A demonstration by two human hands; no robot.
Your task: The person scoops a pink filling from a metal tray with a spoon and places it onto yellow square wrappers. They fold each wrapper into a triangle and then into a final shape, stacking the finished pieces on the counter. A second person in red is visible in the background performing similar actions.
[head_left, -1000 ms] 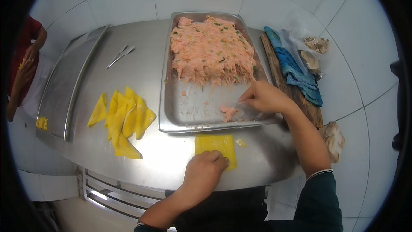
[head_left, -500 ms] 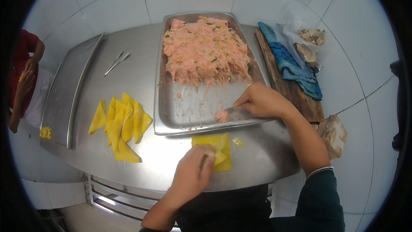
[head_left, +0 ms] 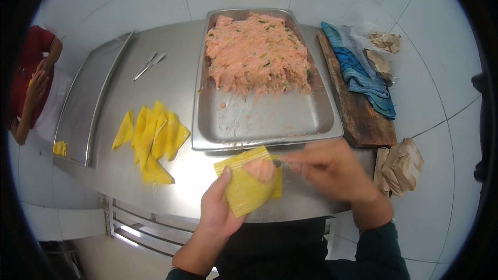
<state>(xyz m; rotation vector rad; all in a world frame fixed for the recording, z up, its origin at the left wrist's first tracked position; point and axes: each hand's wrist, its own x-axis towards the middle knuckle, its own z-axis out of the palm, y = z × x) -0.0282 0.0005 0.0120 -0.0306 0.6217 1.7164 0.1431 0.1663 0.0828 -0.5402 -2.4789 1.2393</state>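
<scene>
My left hand (head_left: 219,208) holds a square yellow dough wrapper (head_left: 241,189), thumb on its edge and the fingers beneath, above the near table edge. A lump of pink minced filling (head_left: 261,170) lies on the wrapper's upper right part. My right hand (head_left: 334,171), blurred, grips a small metal spatula (head_left: 278,164) whose end meets the filling; its exact shape is hidden. Another yellow wrapper (head_left: 277,185) shows partly behind the held one, on the table. Beyond stands a steel tray (head_left: 270,141) with a large mass of pink minced filling (head_left: 257,52) flecked with green at its far end.
Folded yellow pieces (head_left: 155,135) lie on the steel table at left. Two metal utensils (head_left: 149,66) are behind them. A shallow tray (head_left: 93,93) sits far left, beside a person in red (head_left: 36,72). At right are a wooden board (head_left: 358,114), blue cloth (head_left: 358,72) and brown paper bag (head_left: 402,168).
My left hand has lifted a wrapper off the table and opened it out. My right hand has brought filling on the spatula from the tray to the wrapper.
</scene>
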